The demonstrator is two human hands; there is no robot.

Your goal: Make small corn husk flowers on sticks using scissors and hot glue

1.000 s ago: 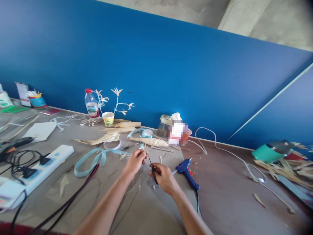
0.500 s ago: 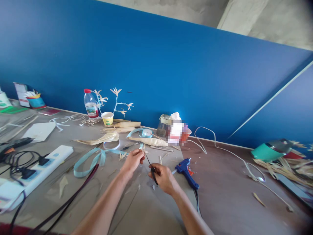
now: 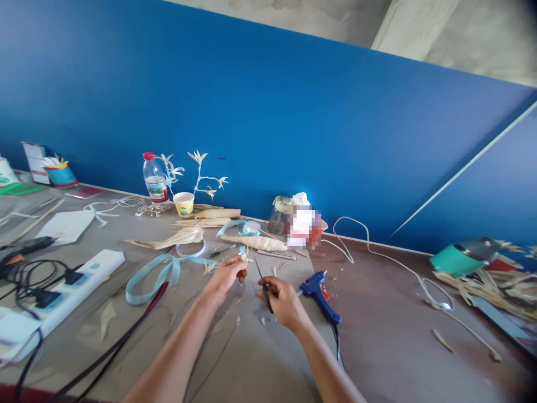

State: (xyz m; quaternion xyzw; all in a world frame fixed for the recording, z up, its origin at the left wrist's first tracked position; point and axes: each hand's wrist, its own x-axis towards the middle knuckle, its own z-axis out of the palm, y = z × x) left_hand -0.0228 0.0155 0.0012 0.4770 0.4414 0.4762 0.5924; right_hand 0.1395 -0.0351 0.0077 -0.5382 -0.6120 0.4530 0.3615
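Observation:
My left hand is closed in a pinch around a small pale flower piece with light blue at its tip; the fingers hide most of it. In my right hand is a pair of scissors with black handles, its slim blade pointing up and away, a little right of the flower piece and apart from it. Light blue ribbon curls on the table left of my left hand. A blue glue gun lies just right of my right hand.
Dried husks and a ribbon roll lie beyond my hands. A yellow cup with flower branches stands near a bottle. At left is a power strip with black cords; a white cable runs along the right.
The scissors have moved slightly right, away from the flower piece, with my right hand. My left hand has barely moved and keeps its pinch.

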